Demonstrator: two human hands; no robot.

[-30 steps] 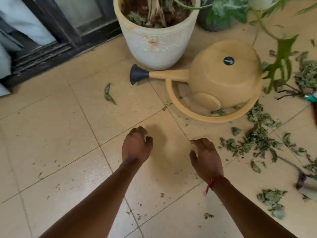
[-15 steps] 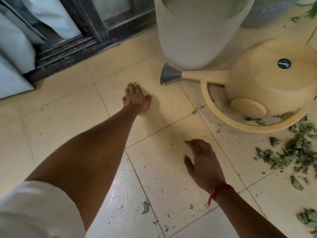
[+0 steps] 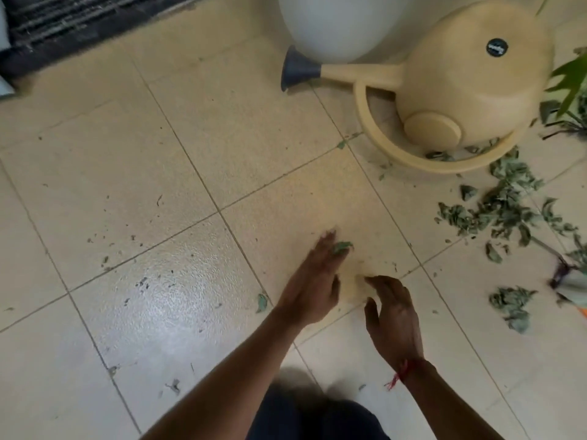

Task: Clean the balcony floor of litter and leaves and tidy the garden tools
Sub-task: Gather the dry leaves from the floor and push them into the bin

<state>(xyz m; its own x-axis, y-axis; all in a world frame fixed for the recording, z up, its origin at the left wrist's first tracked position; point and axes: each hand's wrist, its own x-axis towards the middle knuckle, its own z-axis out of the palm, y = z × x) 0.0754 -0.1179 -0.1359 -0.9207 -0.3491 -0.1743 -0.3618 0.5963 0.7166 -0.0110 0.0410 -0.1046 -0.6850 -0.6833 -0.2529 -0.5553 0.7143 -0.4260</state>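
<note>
My left hand (image 3: 313, 281) lies low over the beige tile floor (image 3: 158, 249), blurred by motion, fingers stretched out. A green leaf (image 3: 342, 247) sits at its fingertips, touching them. Just to the right, my right hand (image 3: 392, 312) hovers over the floor with loosely curved fingers and holds nothing. A spread of dry green leaves and twigs (image 3: 502, 211) covers the tiles at the right, with a separate clump (image 3: 511, 304) below it. A tan watering can (image 3: 460, 90) with a dark spout head lies on its side at the upper right.
A white plant pot (image 3: 343, 23) stands behind the can's spout. A dark sliding-door track (image 3: 79, 23) runs along the upper left. One small leaf (image 3: 261, 302) and fine crumbs dot the tiles left of my hands. A blurred tool end (image 3: 568, 284) pokes in at the right edge.
My left hand has drawn back from the far tile near the spout to just beside my right hand, bringing a green leaf with it. The view has tilted down.
</note>
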